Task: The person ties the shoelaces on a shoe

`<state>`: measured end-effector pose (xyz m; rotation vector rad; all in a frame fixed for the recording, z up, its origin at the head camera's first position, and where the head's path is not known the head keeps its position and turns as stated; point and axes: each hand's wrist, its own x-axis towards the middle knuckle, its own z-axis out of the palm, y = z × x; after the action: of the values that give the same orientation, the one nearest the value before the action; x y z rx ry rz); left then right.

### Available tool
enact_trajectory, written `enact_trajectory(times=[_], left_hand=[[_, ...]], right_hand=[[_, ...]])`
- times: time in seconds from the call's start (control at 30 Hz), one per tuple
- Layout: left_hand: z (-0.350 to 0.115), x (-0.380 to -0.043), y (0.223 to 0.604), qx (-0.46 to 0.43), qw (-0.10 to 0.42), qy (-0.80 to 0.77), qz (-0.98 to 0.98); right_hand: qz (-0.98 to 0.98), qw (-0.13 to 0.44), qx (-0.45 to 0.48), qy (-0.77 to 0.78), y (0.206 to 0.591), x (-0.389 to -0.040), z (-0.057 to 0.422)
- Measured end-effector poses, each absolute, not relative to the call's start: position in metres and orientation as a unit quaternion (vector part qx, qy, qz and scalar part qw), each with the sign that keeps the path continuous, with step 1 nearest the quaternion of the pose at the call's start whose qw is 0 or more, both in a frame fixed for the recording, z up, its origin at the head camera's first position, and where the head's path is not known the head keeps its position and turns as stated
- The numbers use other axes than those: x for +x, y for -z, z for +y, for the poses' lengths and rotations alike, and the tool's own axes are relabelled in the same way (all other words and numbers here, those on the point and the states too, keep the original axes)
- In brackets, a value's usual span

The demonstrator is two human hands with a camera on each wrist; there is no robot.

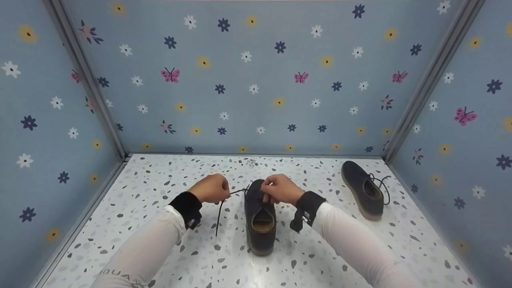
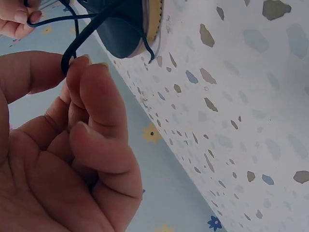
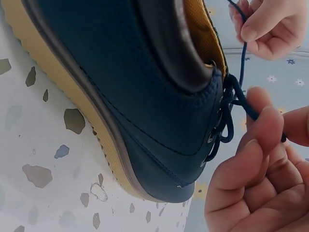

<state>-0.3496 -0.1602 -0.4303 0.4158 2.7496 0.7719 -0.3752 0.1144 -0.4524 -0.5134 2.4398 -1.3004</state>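
Observation:
A dark shoe [image 1: 260,224] with a tan sole stands upright on the speckled surface, its toe pointing away from me. Left of it, my left hand [image 1: 211,189] pinches a dark shoelace [image 2: 86,35] between thumb and fingertips. One stretch of that lace runs taut to the shoe, and its loose end hangs below my fingers. Over the front of the shoe, my right hand [image 1: 281,189] pinches another part of the lace [image 3: 245,101] close to the eyelets. In the right wrist view the lace passes through several eyelets along the shoe's opening.
A second dark shoe [image 1: 362,190] stands at the right, its lace lying loose beside it. Blue panels [image 1: 256,80] with flowers and butterflies enclose the speckled white surface [image 1: 180,264] at the back and both sides. Grey metal posts [image 1: 432,80] mark the corners.

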Motion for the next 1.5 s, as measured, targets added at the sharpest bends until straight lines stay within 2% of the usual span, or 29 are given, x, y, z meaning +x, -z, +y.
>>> enact_trajectory(times=[0.3, 0.67, 1.13, 1.5], left_hand=[[-0.153, -0.337, 0.425, 0.176, 0.142, -0.307, 0.924], [-0.138, -0.327, 0.425, 0.277, 0.15, -0.324, 0.892], [-0.116, -0.315, 0.422, 0.293, 0.19, -0.352, 0.868], [-0.1, -0.314, 0.434, 0.295, 0.21, -0.388, 0.848]], right_hand=[[0.867, 0.136, -0.188, 0.442, 0.452, -0.378, 0.12], [0.863, 0.133, -0.17, 0.456, 0.451, -0.379, 0.122], [0.879, 0.111, -0.168, 0.432, 0.445, -0.381, 0.127], [0.88, 0.11, -0.171, 0.43, 0.444, -0.382, 0.129]])
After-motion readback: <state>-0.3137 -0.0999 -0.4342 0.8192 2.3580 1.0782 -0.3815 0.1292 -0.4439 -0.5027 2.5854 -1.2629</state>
